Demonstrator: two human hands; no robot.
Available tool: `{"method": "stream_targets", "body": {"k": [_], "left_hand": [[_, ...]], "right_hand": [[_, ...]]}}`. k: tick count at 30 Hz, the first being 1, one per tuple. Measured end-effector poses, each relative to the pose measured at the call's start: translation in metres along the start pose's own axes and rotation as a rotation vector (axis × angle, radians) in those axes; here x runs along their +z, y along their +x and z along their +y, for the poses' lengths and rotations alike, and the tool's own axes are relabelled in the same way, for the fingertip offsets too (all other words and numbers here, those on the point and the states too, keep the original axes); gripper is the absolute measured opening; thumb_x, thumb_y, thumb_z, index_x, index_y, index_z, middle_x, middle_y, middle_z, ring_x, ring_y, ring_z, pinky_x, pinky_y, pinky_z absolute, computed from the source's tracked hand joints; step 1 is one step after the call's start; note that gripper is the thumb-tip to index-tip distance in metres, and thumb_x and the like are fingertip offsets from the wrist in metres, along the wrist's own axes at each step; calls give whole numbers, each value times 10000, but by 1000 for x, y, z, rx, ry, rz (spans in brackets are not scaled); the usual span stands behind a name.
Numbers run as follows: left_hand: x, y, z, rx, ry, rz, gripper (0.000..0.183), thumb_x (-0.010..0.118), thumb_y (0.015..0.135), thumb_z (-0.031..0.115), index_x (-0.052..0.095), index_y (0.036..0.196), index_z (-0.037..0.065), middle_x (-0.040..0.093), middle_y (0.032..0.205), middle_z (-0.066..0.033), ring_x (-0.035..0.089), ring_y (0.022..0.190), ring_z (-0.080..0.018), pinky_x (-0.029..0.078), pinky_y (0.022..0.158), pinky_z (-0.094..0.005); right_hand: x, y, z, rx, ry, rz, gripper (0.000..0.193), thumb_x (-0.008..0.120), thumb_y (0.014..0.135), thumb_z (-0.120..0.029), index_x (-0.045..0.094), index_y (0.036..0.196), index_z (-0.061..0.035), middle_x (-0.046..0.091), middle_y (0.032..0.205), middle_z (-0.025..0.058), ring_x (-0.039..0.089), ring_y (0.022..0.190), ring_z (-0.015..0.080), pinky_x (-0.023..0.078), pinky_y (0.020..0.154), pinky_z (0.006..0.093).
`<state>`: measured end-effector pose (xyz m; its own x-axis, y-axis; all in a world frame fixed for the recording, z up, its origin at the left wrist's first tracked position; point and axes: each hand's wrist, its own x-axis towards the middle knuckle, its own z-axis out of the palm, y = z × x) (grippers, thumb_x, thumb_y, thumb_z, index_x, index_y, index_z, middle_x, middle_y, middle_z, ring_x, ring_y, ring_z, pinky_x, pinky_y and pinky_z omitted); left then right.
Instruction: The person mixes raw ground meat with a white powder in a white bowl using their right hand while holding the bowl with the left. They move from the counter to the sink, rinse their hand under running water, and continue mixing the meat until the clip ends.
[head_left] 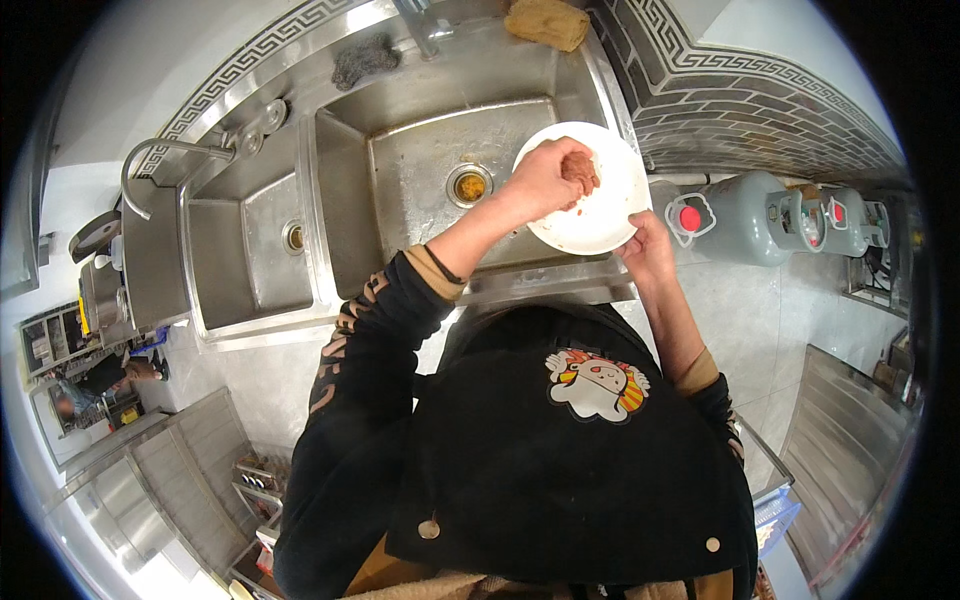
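Note:
A white round dish (pixel 618 200) is held over the right side of the large sink basin (pixel 410 200). My right hand (pixel 648 246) grips its lower right rim with closed fingers. My left hand (pixel 543 180) reaches in from the dish's left side, its fingers closed around a reddish-brown lump of raw meat (pixel 579 172). Small reddish bits lie on the white surface near the lump. Part of the meat is covered by my left fingers.
Left of the large basin is a smaller sink basin (pixel 250 250) with a curved faucet (pixel 150 165). A dark scouring pad (pixel 366 62) and a tan sponge (pixel 547 23) rest on the back ledge. Grey gas cylinders (pixel 745 220) stand at the right. Someone else (pixel 85 390) appears far left.

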<state>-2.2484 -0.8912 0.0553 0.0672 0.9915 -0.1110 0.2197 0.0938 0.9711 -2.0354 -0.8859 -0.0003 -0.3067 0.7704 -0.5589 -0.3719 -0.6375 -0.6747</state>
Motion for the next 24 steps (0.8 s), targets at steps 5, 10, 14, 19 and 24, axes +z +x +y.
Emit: {"method": "stream_targets", "body": {"k": [5, 10, 14, 19, 24], "left_hand": [[22, -16, 8, 297, 870, -147, 381, 640, 770, 91, 631, 1150, 117, 569, 1224, -57, 623, 994, -311, 524, 818, -400], [32, -14, 2, 114, 492, -255, 320, 654, 784, 124, 638, 1103, 99, 677, 1041, -76, 650, 947, -292, 515, 776, -392], [17, -11, 8, 83, 405, -279, 311, 694, 795, 186, 629, 1079, 80, 692, 934, -100, 658, 897, -286, 515, 802, -375], [5, 2, -1, 309, 617, 91, 356, 694, 787, 189, 620, 1129, 127, 634, 1006, -106, 639, 923, -282, 501, 835, -383], [18, 7, -22, 253, 581, -113, 323, 657, 801, 137, 632, 1121, 173, 587, 1079, -101, 599, 987, -311, 495, 821, -402]], "right_hand": [[4, -1, 0, 6, -14, -7, 340, 530, 785, -138, 558, 1105, -23, 646, 940, 68, 628, 765, 159, 508, 633, 330], [4, -4, 0, -14, -22, -3, 356, 523, 770, -120, 561, 1112, -29, 641, 931, 62, 614, 732, 153, 509, 601, 308], [5, -5, 1, 14, 10, -21, 362, 516, 767, -109, 559, 1117, -26, 642, 941, 71, 623, 743, 163, 517, 603, 308], [6, -1, 1, -2, 3, -27, 355, 519, 774, -114, 563, 1112, -16, 655, 975, 86, 652, 792, 179, 536, 620, 314], [-2, 8, 4, 44, -15, -28, 359, 530, 771, -129, 563, 1111, -16, 661, 951, 79, 652, 798, 180, 537, 627, 319]]}}
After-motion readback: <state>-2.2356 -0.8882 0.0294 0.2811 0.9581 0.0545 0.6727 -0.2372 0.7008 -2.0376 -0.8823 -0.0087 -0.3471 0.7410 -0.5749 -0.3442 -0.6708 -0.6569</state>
